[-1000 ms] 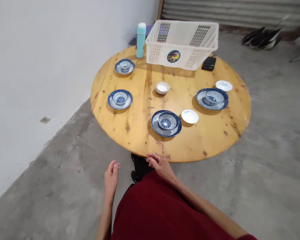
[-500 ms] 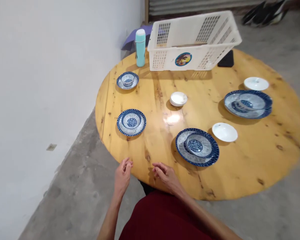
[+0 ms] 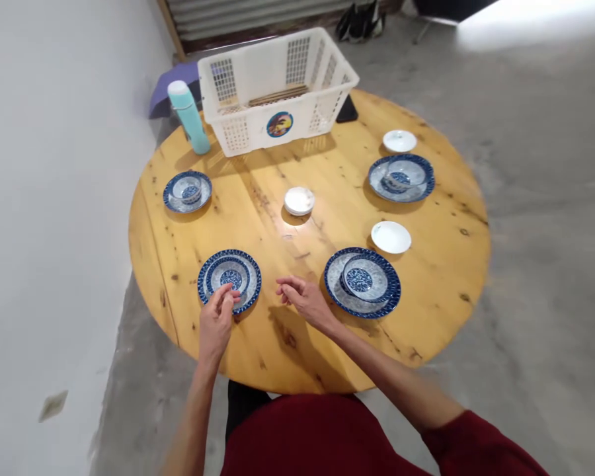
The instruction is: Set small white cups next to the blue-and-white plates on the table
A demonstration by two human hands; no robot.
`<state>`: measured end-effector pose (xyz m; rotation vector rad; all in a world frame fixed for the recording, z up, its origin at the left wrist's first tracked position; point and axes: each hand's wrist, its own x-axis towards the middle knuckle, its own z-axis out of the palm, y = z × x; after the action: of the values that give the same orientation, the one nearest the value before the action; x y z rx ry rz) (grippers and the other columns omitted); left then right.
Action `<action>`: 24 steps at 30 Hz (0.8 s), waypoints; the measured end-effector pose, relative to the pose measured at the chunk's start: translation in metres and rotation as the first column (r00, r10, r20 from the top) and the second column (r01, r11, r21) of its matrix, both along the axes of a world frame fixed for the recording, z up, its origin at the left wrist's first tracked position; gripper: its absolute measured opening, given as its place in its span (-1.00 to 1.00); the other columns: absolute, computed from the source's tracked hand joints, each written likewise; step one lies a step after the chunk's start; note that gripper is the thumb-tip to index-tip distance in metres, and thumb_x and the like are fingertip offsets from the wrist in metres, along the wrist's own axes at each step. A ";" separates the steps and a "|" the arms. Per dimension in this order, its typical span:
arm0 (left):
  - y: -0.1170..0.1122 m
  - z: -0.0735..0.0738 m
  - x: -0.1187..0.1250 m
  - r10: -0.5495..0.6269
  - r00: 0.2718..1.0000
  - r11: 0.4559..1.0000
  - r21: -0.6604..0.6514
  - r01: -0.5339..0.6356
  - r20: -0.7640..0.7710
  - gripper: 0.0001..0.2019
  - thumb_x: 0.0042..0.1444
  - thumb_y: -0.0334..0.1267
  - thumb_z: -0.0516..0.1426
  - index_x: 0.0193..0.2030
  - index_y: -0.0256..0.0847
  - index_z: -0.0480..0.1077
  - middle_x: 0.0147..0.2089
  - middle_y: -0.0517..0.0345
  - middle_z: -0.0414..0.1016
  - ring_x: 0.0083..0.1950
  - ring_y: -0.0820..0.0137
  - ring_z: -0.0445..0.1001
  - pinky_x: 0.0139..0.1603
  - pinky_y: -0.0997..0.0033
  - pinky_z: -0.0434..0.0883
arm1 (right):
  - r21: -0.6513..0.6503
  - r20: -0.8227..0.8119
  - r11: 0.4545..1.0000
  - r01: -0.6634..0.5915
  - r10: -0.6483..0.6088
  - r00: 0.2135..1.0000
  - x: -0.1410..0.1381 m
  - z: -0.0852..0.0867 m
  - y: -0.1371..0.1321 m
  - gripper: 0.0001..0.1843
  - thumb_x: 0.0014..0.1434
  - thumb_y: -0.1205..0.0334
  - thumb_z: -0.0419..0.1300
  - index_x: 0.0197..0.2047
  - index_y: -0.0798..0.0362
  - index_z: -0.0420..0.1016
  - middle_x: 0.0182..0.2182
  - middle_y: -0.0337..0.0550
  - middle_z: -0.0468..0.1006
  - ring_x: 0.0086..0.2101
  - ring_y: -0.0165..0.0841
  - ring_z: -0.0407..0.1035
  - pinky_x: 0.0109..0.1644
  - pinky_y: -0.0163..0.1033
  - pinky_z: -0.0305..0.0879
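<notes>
The round bench [image 3: 426,291] carries bowl-in-plate sets spaced around its rim, seemingly one per seat, with the basket [image 3: 277,92] at upper centre. The left hand [image 3: 217,320] pinches at the lower-left plate [image 3: 254,281] — whether it grips is unclear. The right hand [image 3: 302,299] rests beside it, curled shut and empty.

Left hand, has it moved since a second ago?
Yes. The left hand has gone forward, from short of the near edge of the table to over the near-left blue plate, fingers at its rim.

Bowl [image 3: 227,275] on plate [image 3: 256,281], basket [image 3: 250,129] behind, flask [image 3: 191,122] left of basket
</notes>
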<state>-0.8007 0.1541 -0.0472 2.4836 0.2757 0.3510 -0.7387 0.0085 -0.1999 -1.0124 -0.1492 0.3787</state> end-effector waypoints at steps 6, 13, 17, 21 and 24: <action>0.013 0.025 0.080 -0.225 0.966 0.971 0.056 0.234 -0.130 -0.32 0.16 0.20 0.08 0.13 -0.41 0.48 0.01 -0.16 0.59 -0.03 0.18 0.62 0.05 0.22 0.52 | -0.060 -0.162 0.974 0.220 -0.227 0.960 0.045 0.012 -0.024 -0.09 -0.03 -0.14 0.03 0.23 0.36 0.40 -0.10 0.01 0.48 -0.40 -0.74 0.33 -0.31 -0.66 0.26; 0.043 0.056 0.160 -0.392 0.864 0.904 0.040 0.425 -0.317 -0.29 0.13 0.20 0.05 0.14 -0.42 0.50 -0.01 -0.16 0.61 -0.02 0.17 0.62 0.09 0.22 0.51 | -0.292 -0.331 0.866 0.405 -0.489 0.807 0.075 0.019 -0.027 -0.16 0.07 0.01 0.02 0.31 0.36 0.39 -0.05 0.02 0.48 -0.36 -0.74 0.34 -0.29 -0.67 0.24; 0.056 0.061 0.208 -0.387 0.819 0.882 0.088 0.462 -0.424 -0.34 0.14 0.16 0.05 0.15 -0.33 0.51 0.04 -0.12 0.61 0.04 0.13 0.61 0.15 0.19 0.47 | -0.358 -0.370 0.826 0.435 -0.553 0.746 0.086 0.029 -0.023 -0.28 0.14 0.11 0.04 0.29 0.34 0.44 -0.12 -0.03 0.50 -0.37 -0.75 0.35 -0.27 -0.70 0.22; 0.044 0.045 0.257 -0.426 0.780 0.838 0.124 0.531 -0.458 -0.46 0.21 0.03 0.06 0.15 -0.31 0.52 0.05 -0.10 0.61 0.08 0.13 0.60 0.15 0.22 0.44 | -0.416 -0.371 0.786 0.457 -0.606 0.704 0.112 0.025 -0.026 -0.38 0.23 0.18 0.02 0.28 0.23 0.47 -0.02 -0.11 0.49 -0.36 -0.77 0.35 -0.26 -0.70 0.20; 0.020 0.030 0.284 -0.458 0.768 0.794 0.182 0.580 -0.448 -0.50 0.27 -0.07 0.07 0.22 -0.33 0.50 0.07 -0.14 0.60 0.10 0.11 0.58 0.13 0.23 0.44 | -0.472 -0.363 0.748 0.468 -0.648 0.670 0.141 0.012 -0.033 -0.38 0.27 0.20 -0.01 0.32 0.24 0.44 0.01 -0.09 0.48 -0.37 -0.80 0.31 -0.24 -0.71 0.13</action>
<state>-0.5168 0.1736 -0.0177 2.7892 -0.3663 -0.3683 -0.5979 -0.0247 -0.1876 -1.2065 0.7424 0.0744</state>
